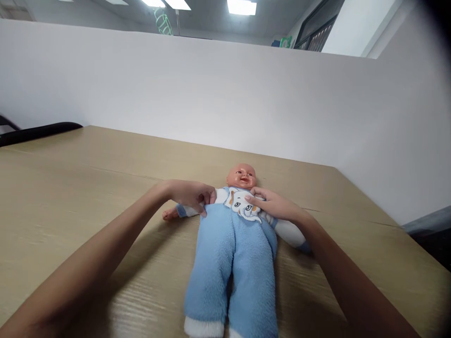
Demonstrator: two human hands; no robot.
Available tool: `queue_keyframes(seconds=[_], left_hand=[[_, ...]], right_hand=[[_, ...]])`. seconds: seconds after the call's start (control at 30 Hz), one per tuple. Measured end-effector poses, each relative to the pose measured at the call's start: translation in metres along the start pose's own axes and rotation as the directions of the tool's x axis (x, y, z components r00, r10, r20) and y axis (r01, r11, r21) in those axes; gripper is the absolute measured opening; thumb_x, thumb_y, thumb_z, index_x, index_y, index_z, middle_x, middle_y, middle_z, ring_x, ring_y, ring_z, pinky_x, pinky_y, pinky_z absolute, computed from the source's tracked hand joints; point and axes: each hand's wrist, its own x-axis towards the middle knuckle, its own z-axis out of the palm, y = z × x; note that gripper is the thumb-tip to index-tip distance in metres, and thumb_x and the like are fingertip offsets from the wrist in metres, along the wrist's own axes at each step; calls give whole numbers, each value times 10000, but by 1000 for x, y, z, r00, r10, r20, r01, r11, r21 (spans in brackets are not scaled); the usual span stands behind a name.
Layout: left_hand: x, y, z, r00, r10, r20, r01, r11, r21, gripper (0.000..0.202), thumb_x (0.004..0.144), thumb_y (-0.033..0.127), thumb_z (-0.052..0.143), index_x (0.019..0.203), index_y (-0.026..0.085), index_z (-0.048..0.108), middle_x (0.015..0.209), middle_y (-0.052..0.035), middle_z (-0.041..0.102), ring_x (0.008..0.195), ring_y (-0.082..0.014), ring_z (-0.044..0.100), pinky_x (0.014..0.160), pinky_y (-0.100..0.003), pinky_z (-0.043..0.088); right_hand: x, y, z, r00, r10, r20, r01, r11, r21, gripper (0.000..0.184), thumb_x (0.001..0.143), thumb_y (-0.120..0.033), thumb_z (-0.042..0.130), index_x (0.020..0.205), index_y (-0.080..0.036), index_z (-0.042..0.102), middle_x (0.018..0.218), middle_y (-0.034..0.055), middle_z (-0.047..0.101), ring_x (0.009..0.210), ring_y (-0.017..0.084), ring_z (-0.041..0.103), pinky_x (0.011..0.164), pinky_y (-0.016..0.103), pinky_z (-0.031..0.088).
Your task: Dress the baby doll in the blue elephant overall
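Observation:
A baby doll lies on its back on the wooden table, head away from me. It wears fluffy light blue bib overalls over a white top with blue cuffs. An elephant patch covers the chest. My left hand is at the doll's side near the armpit, its bent fingers and thumb closed on the edge of the overalls. At the upper corner of the bib, just below the neck, my right hand has thumb and fingers closed on the cloth. Its fingertips are partly hidden.
The wooden table meets a white partition wall behind the doll. A black chair back stands past the left edge. Beyond the partition are ceiling lights and a green wire-like object.

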Motion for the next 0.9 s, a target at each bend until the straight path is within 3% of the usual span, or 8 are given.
queue_keyframes(seconds=[0.13,0.27,0.4,0.5,0.63,0.7,0.83,0.9], left_hand=[[1,11,9,981,-68,-181,129,927,352,275,759,90,735,987,223,658,931,-10,716,823,-216,620,700,-306,394],[1,24,19,927,84,-366,174,767,618,208,896,29,532,969,195,634,958,-80,727,860,-260,626,792,-377,420],[10,57,34,784,315,-534,60,819,571,169,1028,150,505,1173,179,586,1228,-129,689,1144,-303,608,981,-423,466],[34,84,52,703,443,-557,-115,843,525,202,1066,319,556,1218,187,577,1293,-140,664,1252,-310,571,1083,-442,452],[80,97,70,801,443,-402,-167,811,562,292,1030,406,652,1187,162,630,1246,-148,710,1242,-349,592,1080,-483,440],[97,94,73,832,418,-365,-166,815,555,239,1026,356,651,1154,155,644,1217,-145,734,1206,-352,615,1020,-471,458],[108,87,74,801,478,-361,-240,808,538,118,1018,206,580,1123,181,630,1166,-94,747,1120,-283,652,971,-401,469],[105,87,76,759,531,-377,-327,812,483,148,975,177,588,1120,196,607,1129,-77,740,1066,-253,667,930,-363,480]], right_hand=[[-15,0,5,990,-23,-141,4,991,-132,368,1004,-612,586,983,-255,671,984,37,738,948,288,663,865,416,476],[-57,25,9,902,-176,-395,43,945,-324,336,986,-541,639,1156,-256,696,1148,102,755,1102,350,661,999,501,484],[-115,67,6,894,-186,-409,18,924,-382,517,924,-567,714,1375,-322,646,1365,109,707,1260,416,628,1094,601,486],[-146,90,5,906,-136,-402,-8,942,-337,594,885,-530,765,1430,-350,613,1416,113,687,1281,439,634,1077,638,527],[-156,101,10,897,-31,-442,-37,989,-145,543,889,-461,776,1387,-310,622,1351,143,716,1189,410,701,1012,608,593],[-151,100,12,861,24,-508,-26,1000,3,572,860,-461,816,1363,-292,603,1327,149,721,1177,382,717,1023,583,599],[-135,90,9,729,93,-678,81,972,220,735,736,-522,929,1322,-264,569,1296,138,708,1201,342,703,1095,549,566],[-123,80,6,704,124,-699,138,942,306,776,697,-528,955,1312,-261,565,1260,116,697,1170,316,706,1088,515,575]])
